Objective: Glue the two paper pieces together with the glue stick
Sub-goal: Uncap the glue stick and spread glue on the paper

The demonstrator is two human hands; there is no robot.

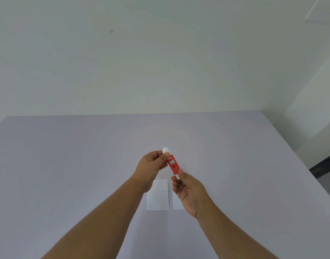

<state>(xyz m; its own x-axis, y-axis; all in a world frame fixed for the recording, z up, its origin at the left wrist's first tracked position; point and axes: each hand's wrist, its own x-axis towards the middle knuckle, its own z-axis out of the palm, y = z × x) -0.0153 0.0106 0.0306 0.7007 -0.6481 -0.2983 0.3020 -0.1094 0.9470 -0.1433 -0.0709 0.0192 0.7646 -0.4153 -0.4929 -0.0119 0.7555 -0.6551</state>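
Note:
A red glue stick (173, 164) with white lettering is held in the air above the table, tilted. My left hand (153, 165) pinches its white cap end at the top. My right hand (188, 191) holds the white bottom end between thumb and fingers. Two white paper pieces lie flat side by side on the table below my hands. The left paper (158, 198) is mostly visible. The right paper (177, 202) is largely hidden by my right hand.
The pale lilac table (67, 165) spreads wide around the papers. Its far edge meets a white wall (160, 53). The table's right edge runs diagonally, with dark floor (326, 169) beyond it.

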